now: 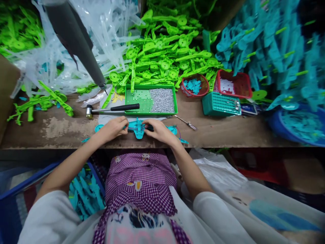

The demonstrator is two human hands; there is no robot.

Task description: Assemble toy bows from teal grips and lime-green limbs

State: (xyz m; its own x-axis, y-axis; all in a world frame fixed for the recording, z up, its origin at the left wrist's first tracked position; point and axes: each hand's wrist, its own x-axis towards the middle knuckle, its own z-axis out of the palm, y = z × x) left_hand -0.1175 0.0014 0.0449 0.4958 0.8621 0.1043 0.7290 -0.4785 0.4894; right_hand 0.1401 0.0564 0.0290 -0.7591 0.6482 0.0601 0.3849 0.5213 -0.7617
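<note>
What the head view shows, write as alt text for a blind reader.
A person's left hand and right hand touch a turquoise plastic part at a wooden workbench. Beyond lie a hammer, a green tray of silvery pieces and heaped lime-green parts.

The left hand (pixel 115 128) and right hand (pixel 160 130) cover stretches of the turquoise part (pixel 138 130) — how the fingers meet it is too small to make out; the grey power screwdriver (pixel 76 44) is cut off by the top edge, the blue basin (pixel 275 122) by the right; metal bits (pixel 162 101) in the green tray (pixel 137 100) are too fine to tell apart; the turquoise pieces (pixel 274 51) at upper right blur together.
</note>
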